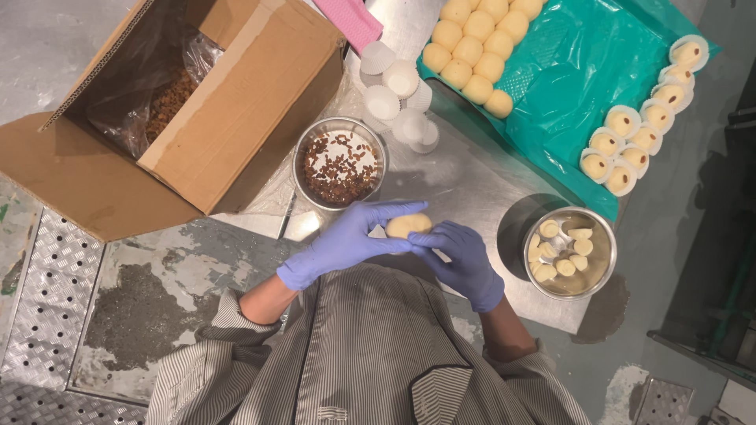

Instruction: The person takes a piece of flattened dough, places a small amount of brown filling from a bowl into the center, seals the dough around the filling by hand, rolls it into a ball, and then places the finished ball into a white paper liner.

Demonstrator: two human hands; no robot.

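Both gloved hands, left hand (340, 244) and right hand (463, 260), pinch the soft dough ball (407, 225) between them, just beside the raisin bowl (340, 163). Squeezing too hard may squash it, I think.

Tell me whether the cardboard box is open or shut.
Open: the cardboard box has its flaps spread, showing a clear bag of brown bits inside.

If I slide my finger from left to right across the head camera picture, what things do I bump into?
Cardboard box → metal bowl of raisins → dough ball held in both gloved hands → metal bowl of dough pieces → row of filled paper cups.
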